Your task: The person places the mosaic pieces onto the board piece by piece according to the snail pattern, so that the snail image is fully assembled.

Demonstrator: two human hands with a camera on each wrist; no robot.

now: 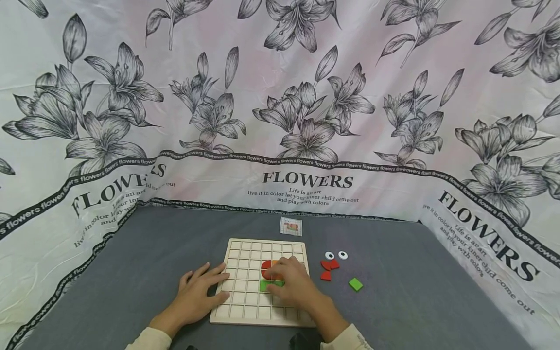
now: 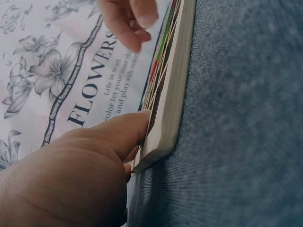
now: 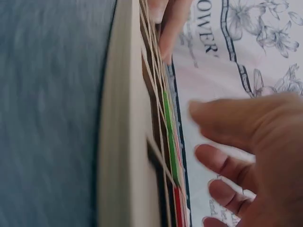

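A wooden grid board (image 1: 240,313) lies on the grey cloth. Along its left edge my left hand (image 1: 192,299) rests with fingers spread, the thumb (image 2: 135,124) touching the rim in the left wrist view. Over the right half of the board is my right hand (image 1: 295,284), its fingers loosely bent. In the right wrist view its thumb (image 3: 222,118) and fingers are apart, with nothing seen between them. Red pieces (image 1: 265,270), a green strip of pieces (image 1: 264,286) and a bit of orange (image 1: 274,263) sit in the grid, partly covered by this hand.
Right of the board lie several red pieces (image 1: 325,276), a green square (image 1: 356,284) and two white eye discs (image 1: 343,254). A small picture card (image 1: 290,226) is behind the board. Flower-printed curtain (image 1: 306,189) walls surround the grey cloth (image 1: 153,257).
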